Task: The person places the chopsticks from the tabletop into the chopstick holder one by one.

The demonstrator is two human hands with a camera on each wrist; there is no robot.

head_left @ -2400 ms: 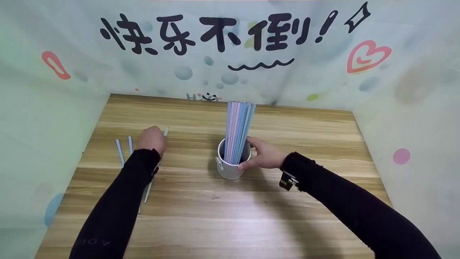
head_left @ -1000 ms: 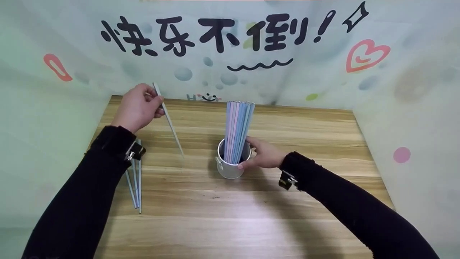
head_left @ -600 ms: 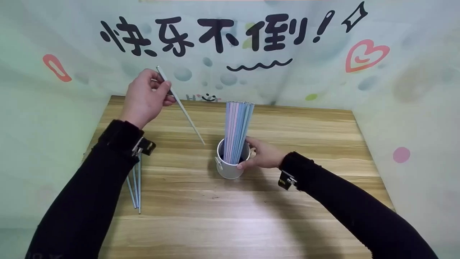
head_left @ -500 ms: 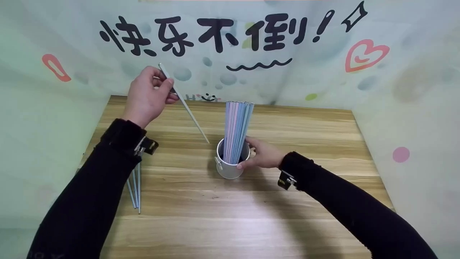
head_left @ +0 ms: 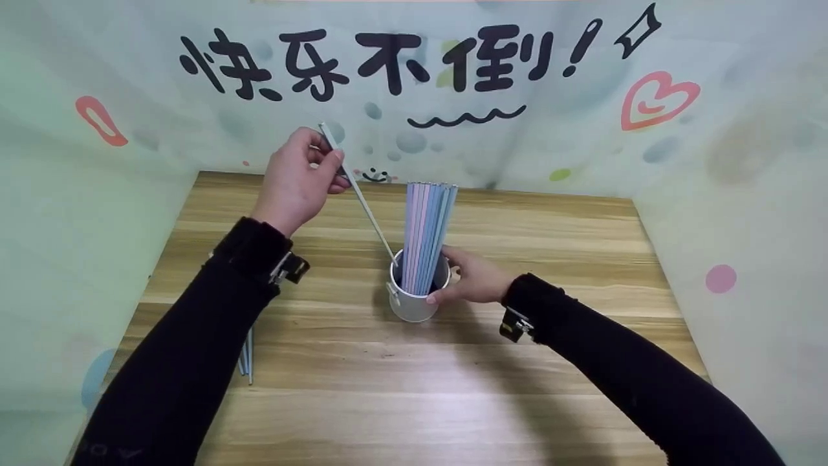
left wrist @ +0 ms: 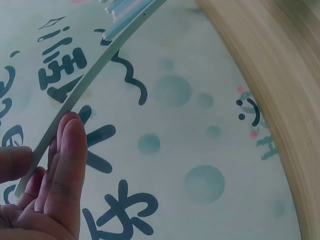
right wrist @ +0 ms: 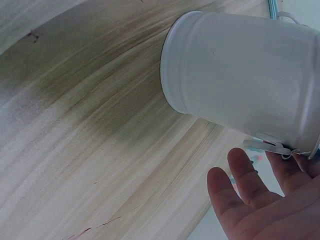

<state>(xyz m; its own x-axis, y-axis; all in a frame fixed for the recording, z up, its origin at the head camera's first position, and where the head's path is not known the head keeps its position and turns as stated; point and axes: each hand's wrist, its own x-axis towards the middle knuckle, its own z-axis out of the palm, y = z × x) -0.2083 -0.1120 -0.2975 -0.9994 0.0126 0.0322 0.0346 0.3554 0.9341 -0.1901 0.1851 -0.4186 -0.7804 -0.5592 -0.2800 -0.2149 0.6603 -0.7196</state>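
My left hand pinches a pale green chopstick near its thick upper end. The chopstick slants down to the right, its thin tip just inside the left rim of a small white bucket. A bundle of pink, blue and green chopsticks stands in that bucket. From the right, my right hand holds the bucket at its rim, thumb in front. The left wrist view shows the chopstick between thumb and fingers. In the right wrist view, fingers lie by the bucket's handle; the thumb is out of sight.
Several blue chopsticks lie on the wooden table at the left, mostly hidden under my left forearm. A printed backdrop closes off the back and both sides.
My left hand has picked the pale green chopstick up off the table, raised it and carried it right until its tip reached the bucket's mouth. My right hand has stayed at the bucket.
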